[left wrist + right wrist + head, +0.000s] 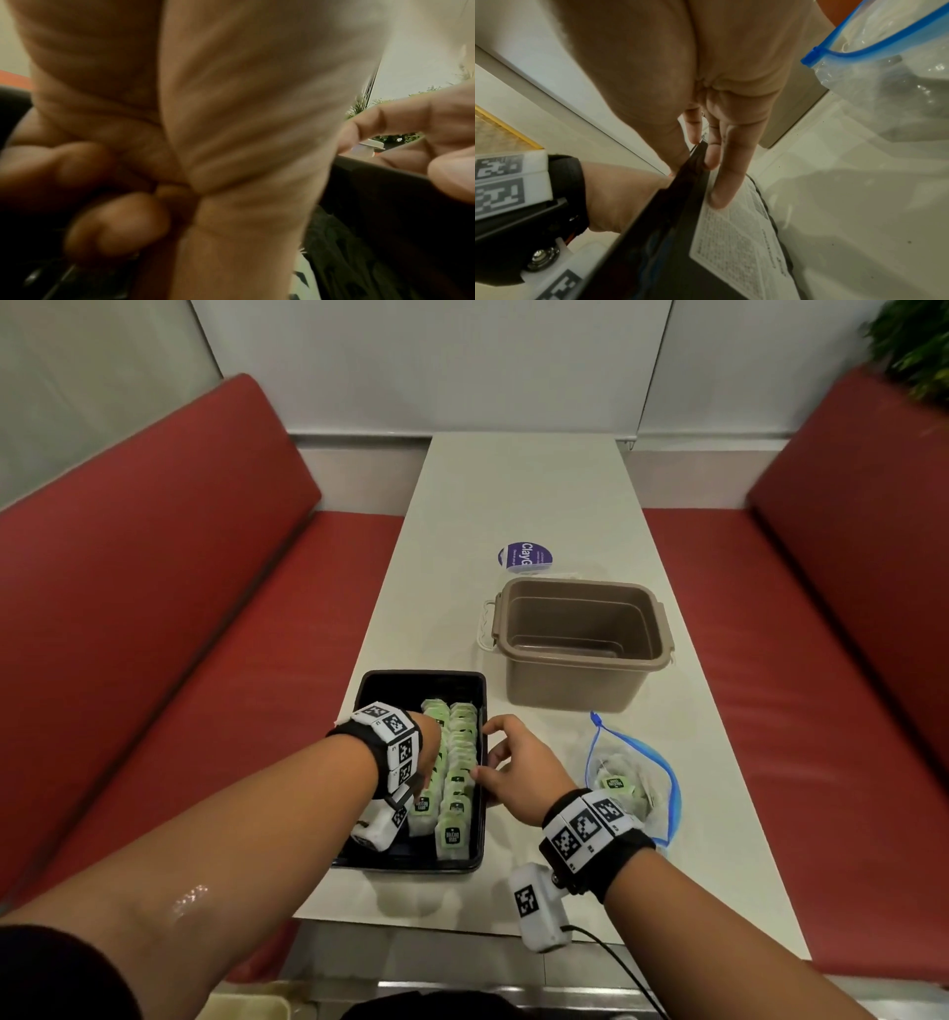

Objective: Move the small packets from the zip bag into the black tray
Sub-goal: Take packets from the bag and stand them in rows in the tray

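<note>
1. A white bench is seen running between two red seats.
2. A brown bin is stood on the bench, beyond the tray and to its right; a purple sticker is seen just behind it.
3. The black tray is set at the near left of the bench. Two rows of green-labelled packets are stood upright in its right half.
4. The zip bag, clear with a blue seal, is laid open on the bench to the right of the tray, apart from it. At least one packet is seen inside it.
5. The left hand is lowered into the tray against the left row of packets. Its fingers are seen curled in the wrist view; whether a packet is held cannot be told.
6. The right hand is placed on the tray's right rim, thumb inside, fingers nearly straight down the outer wall over a white label. Nothing is gripped.
</note>
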